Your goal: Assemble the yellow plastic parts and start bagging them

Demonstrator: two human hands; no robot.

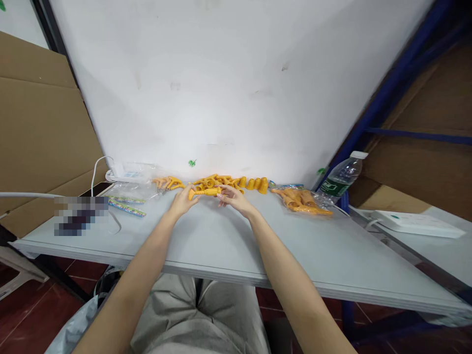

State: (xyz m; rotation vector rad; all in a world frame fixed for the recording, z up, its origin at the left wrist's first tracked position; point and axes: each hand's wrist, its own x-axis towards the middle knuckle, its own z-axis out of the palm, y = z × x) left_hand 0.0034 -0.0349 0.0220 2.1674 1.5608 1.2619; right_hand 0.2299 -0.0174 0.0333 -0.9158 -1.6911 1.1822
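Between my two hands, just over the table, a slim orange plastic piece (206,192) lies roughly level, with a flared left end and a ribbed, thicker right part. My left hand (181,200) is closed on its left end. At the other end, my right hand (233,198) has thumb and fingers closed around the tip. Behind them is a pile of orange plastic parts (217,180), partly hidden by my hands. Several orange cups (263,185) stand to the right of the pile, and more orange parts (169,183) lie to its left.
On the right, a clear bag of orange parts (304,200) lies near a water bottle (342,177). Colourful strips (127,207), clear plastic bags (134,184) and a phone (98,190) are on the left. A white wall (236,98) rises behind the table (221,241); a power strip (416,223) sits far right.
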